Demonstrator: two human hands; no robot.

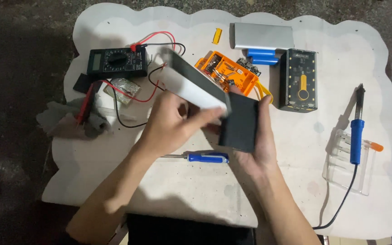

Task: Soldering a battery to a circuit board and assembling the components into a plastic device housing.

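White mat — multimeter, screwdriver.

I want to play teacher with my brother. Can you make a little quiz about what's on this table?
1. True or false: the right hand holds a black block.
2. What lies on the mat just below the left hand? A) blue-handled screwdriver B) scissors C) tape
3. Which tool rests on the clear plastic stand at the right?

Key: 1 true. 2 A. 3 the blue-handled soldering iron.
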